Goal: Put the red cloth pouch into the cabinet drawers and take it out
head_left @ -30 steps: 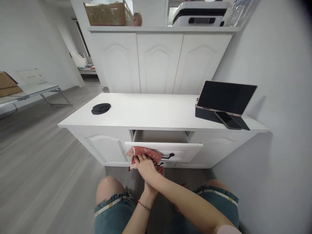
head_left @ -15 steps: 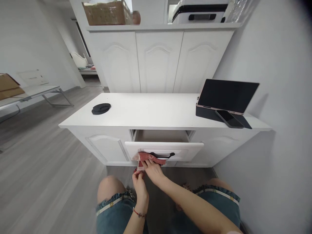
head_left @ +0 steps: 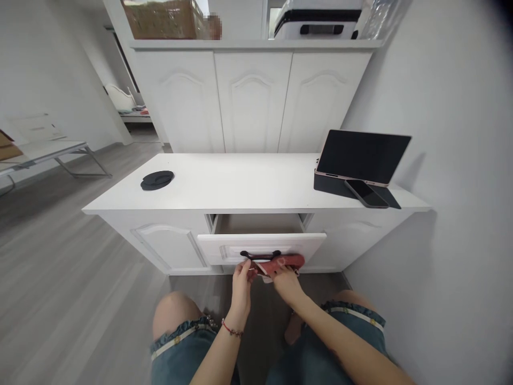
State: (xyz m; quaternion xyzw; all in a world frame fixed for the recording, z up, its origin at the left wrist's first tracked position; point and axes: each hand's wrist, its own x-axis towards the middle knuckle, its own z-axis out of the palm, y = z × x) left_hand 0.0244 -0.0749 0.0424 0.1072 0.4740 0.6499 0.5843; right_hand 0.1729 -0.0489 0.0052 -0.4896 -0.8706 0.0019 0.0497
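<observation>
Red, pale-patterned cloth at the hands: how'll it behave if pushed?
The red, pale-patterned cloth is probably floppy: it bunches at the right hand. Likely light: smaller than the white panelled drawer front. Unlikely to roll, given its irregular folds.

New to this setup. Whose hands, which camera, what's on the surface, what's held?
No machine: these are a person's two bare hands. The view is from one camera worn on the head, looking forward and down.

The right hand holds a red cloth at the front of a partly open drawer. The left hand is near the left end of the black handle; its exact grip is unclear.

On the white countertop: a flat black object at left; a dark screen and phone at right.
</observation>
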